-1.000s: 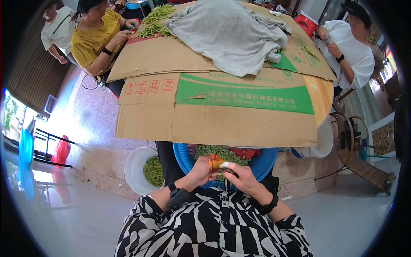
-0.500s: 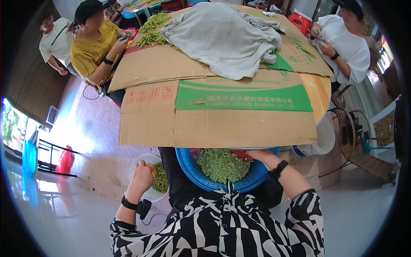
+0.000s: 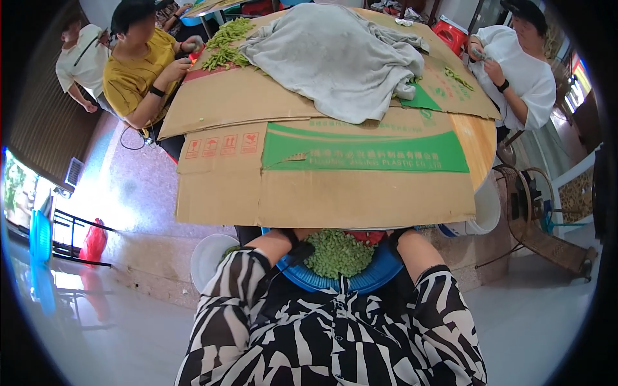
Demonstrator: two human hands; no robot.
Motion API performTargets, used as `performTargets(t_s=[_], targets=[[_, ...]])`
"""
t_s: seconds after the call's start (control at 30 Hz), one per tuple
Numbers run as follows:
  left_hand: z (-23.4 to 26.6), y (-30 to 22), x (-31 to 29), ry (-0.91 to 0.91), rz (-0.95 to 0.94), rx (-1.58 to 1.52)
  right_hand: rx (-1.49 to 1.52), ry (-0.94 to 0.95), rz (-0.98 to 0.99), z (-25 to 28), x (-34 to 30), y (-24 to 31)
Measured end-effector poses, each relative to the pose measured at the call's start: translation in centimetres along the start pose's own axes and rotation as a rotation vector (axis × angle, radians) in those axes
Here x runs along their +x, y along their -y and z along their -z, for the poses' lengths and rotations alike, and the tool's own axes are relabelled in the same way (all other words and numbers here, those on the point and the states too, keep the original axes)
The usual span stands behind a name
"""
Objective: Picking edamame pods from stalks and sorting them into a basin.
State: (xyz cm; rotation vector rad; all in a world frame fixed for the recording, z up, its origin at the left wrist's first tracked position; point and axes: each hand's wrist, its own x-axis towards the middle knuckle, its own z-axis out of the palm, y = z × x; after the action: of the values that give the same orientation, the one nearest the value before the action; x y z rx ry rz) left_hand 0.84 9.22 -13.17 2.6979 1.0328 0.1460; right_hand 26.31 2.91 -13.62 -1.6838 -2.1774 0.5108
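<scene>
Round table (image 3: 475, 141), wood showing at right, topped with cardboard (image 3: 360, 196), probably to keep it clean. Grey cloth (image 3: 335, 61) drapes a mound, likely as a cover; green pods (image 3: 225, 45) lie beside it at far left. Blue basin (image 3: 322, 282) sits at the person's lap, partly under the cardboard, presumably for short reach. White bucket (image 3: 206, 260) stands just left of it. Shelled beans (image 3: 340, 256) fill the basin's middle; red item (image 3: 368, 237) behind them. Left forearm (image 3: 273, 243) and right forearm (image 3: 418, 249) reach over opposite sides of the basin; both hands go under the cardboard's near edge, so can't tell whether fingers are apart, together or clamped on anything. That edge limits upward lift; room is toward the lap, plus the gap between forearms above the beans.
</scene>
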Motion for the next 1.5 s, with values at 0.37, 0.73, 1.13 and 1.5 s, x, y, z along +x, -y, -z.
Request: performTargets(t_s=[0.37, 0.73, 1.13, 1.5], targets=[[0.9, 3.7, -1.5, -0.128, -0.098, -0.142, -0.110, -0.124, 0.042, -0.3, -1.8, -1.2], [7.0, 1.6, -7.9, 0.327, 0.137, -0.361, -0.366, 0.430, -0.169, 5.9, -5.9, 5.1], [1.4, -0.3, -7.2, 0.656, 0.134, -0.357, -0.279, 0.474, -0.104, 3.2, -6.5, 3.9], [3.7, -1.9, -9.3, 0.259, 0.048, 0.084, -0.264, 0.677, -0.147, 5.2, -7.0, 4.3]])
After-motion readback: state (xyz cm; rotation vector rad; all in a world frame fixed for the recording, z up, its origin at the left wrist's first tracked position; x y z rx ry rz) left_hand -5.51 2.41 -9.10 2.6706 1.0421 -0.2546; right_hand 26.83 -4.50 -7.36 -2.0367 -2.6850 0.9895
